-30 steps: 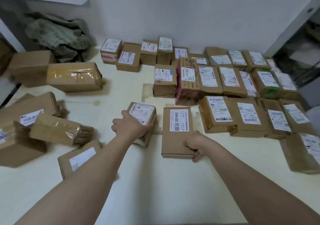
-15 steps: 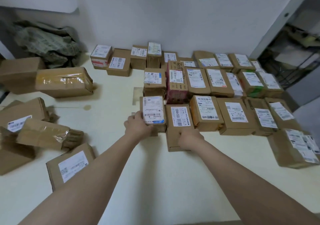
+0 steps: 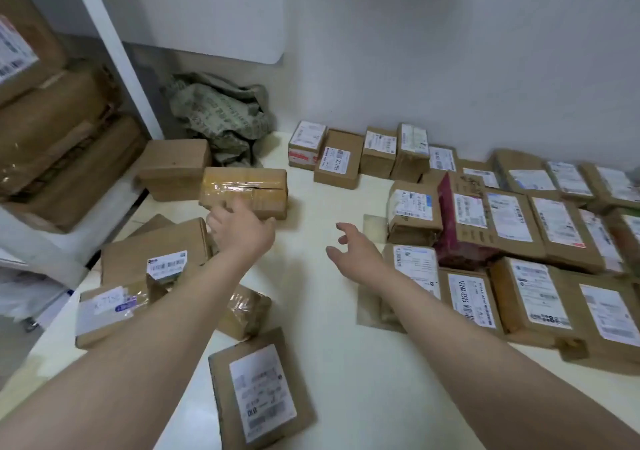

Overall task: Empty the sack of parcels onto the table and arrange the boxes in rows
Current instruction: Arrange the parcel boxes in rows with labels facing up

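Observation:
My left hand (image 3: 242, 230) is open, fingers spread, just in front of a tape-wrapped brown box (image 3: 244, 190) and touching its near edge. My right hand (image 3: 356, 252) hovers open over bare table, holding nothing. Rows of labelled cardboard boxes fill the right half of the table; the nearest row begins with a white-labelled box (image 3: 415, 266) beside my right wrist. A dark red box (image 3: 457, 221) stands in the middle row. The crumpled green sack (image 3: 221, 117) lies empty against the back wall.
Loose boxes lie at the left: a plain one (image 3: 173, 167), a large labelled one (image 3: 156, 252), a taped one (image 3: 104, 311) and a flat one (image 3: 259, 394) near me. Shelves at far left hold big parcels (image 3: 52, 138). The cream table (image 3: 329, 363) shows between my arms.
Both hands let go of the two boxes they pushed into the front row. My view swung left, and both hands moved left toward the tape-wrapped box.

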A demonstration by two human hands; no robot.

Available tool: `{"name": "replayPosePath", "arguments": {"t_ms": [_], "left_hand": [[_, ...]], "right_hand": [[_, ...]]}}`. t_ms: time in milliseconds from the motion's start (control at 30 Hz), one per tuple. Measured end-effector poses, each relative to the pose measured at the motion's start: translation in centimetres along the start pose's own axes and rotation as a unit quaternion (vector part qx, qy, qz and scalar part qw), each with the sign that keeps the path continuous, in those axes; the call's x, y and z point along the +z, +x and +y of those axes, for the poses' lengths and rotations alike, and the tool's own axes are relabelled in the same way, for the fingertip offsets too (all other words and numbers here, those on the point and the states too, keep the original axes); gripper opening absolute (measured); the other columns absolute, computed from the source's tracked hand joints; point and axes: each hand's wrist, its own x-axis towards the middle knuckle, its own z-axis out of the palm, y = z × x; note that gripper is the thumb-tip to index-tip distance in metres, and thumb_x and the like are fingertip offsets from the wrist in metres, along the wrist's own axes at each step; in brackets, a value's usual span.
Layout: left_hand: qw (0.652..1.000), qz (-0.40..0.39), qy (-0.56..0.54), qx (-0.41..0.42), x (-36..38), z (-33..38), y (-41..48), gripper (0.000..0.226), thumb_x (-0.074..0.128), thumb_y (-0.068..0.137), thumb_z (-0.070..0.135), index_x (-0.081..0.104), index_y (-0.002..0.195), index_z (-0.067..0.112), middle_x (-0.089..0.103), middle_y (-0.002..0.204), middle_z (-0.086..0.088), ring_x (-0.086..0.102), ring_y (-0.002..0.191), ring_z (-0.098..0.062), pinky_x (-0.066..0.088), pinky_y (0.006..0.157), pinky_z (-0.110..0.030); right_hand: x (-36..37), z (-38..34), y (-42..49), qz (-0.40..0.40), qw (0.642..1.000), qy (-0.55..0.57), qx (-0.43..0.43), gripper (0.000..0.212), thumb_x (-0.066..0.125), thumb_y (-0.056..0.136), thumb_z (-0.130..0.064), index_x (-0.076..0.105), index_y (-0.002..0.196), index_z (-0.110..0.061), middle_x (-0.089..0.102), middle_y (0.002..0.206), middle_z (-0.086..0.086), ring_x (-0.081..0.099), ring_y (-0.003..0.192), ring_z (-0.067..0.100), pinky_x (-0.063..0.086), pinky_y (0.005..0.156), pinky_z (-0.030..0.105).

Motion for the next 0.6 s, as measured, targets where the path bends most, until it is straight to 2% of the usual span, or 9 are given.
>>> {"name": "replayPosePath", "arguments": {"t_ms": [67,133,200,267,367,400,467,533,600], "left_hand": [[1.0,0.007,-0.027,-0.001,-1.4,-2.1,3.1,0.081,0.065,0.087,0.042,0.024,0.149,0.01,0.016,0.154,-0.019,0.014,0.142,-0.037,0.019,0.116,-0.043],[0.999,0.001,-0.054,0.009,-2.8,-3.7,6.7,0.083,0.063,0.089,0.043,0.018,0.153,0.013,0.011,0.158,-0.015,0.01,0.145,-0.034,0.017,0.117,-0.042],[0.996,-0.04,-0.083,0.002,-3.9,-4.9,10.2,0.086,0.06,0.092,0.044,0.009,0.155,0.015,0.006,0.162,-0.01,0.006,0.149,-0.029,0.012,0.119,-0.04],[0.983,-0.093,-0.157,-0.028,-4.4,-5.4,12.6,0.089,0.057,0.094,0.046,0.0,0.156,0.018,0.009,0.163,-0.006,0.012,0.149,-0.026,0.014,0.12,-0.038],[0.953,-0.134,-0.265,-0.054,-3.5,-5.0,13.7,0.082,0.047,0.097,0.05,-0.004,0.156,0.023,0.02,0.161,-0.001,0.026,0.145,-0.025,0.023,0.111,-0.03],[0.951,-0.122,-0.277,-0.064,-2.9,-4.8,13.7,0.077,0.043,0.097,0.054,0.003,0.156,0.026,0.021,0.161,-0.003,0.028,0.145,-0.026,0.024,0.112,-0.033],[0.951,-0.111,-0.27,-0.1,-1.8,-4.4,13.7,0.069,0.035,0.093,0.067,0.032,0.151,0.03,0.028,0.158,-0.008,0.033,0.141,-0.032,0.03,0.114,-0.043],[0.946,-0.143,-0.268,-0.112,-0.7,-4.0,13.4,0.069,0.025,0.092,0.071,0.064,0.126,0.025,0.053,0.137,-0.006,0.05,0.122,-0.031,0.039,0.1,-0.039],[0.952,-0.148,-0.26,-0.071,0.3,-3.3,12.3,0.066,0.022,0.097,0.064,0.074,0.106,0.024,0.061,0.113,-0.001,0.056,0.103,-0.026,0.039,0.087,-0.033]], "right_hand": [[2.4,-2.5,2.3,-0.062,0.998,-0.005,0.02,0.07,0.052,0.097,-0.037,0.014,0.154,-0.024,0.03,0.152,0.01,0.049,0.123,0.027,0.04,0.102,0.034],[3.7,-5.4,4.9,-0.039,0.999,0.02,0.014,0.075,0.053,0.097,-0.035,0.008,0.156,-0.025,0.018,0.159,0.006,0.036,0.138,0.025,0.034,0.107,0.034],[4.2,-8.2,7.6,0.011,0.994,0.11,0.023,0.074,0.054,0.097,-0.033,0.009,0.155,-0.029,0.016,0.161,0.002,0.032,0.141,0.025,0.034,0.107,0.035],[4.5,-10.1,9.8,0.035,0.982,0.181,0.031,0.071,0.054,0.097,-0.033,0.012,0.155,-0.033,0.015,0.162,-0.003,0.033,0.141,0.024,0.035,0.107,0.035],[4.7,-11.1,11.7,0.032,0.983,0.18,0.02,0.069,0.052,0.098,-0.038,0.014,0.154,-0.033,0.018,0.161,-0.006,0.026,0.145,0.018,0.026,0.114,0.033],[4.7,-10.9,12.0,0.036,0.98,0.194,0.034,0.069,0.052,0.097,-0.043,0.014,0.154,-0.032,0.02,0.159,-0.006,0.028,0.143,0.019,0.029,0.115,0.036],[4.7,-10.0,12.2,0.067,0.966,0.234,0.089,0.071,0.048,0.094,-0.056,0.018,0.153,-0.032,0.031,0.153,-0.005,0.038,0.136,0.021,0.037,0.11,0.044],[4.1,-8.6,11.8,0.109,0.949,0.262,0.14,0.067,0.045,0.093,-0.06,0.027,0.15,-0.03,0.041,0.144,-0.007,0.045,0.126,0.019,0.041,0.106,0.044],[3.2,-6.7,11.1,0.163,0.933,0.281,0.152,0.057,0.046,0.095,-0.054,0.038,0.145,-0.027,0.046,0.136,-0.006,0.047,0.117,0.015,0.041,0.102,0.035]]}}
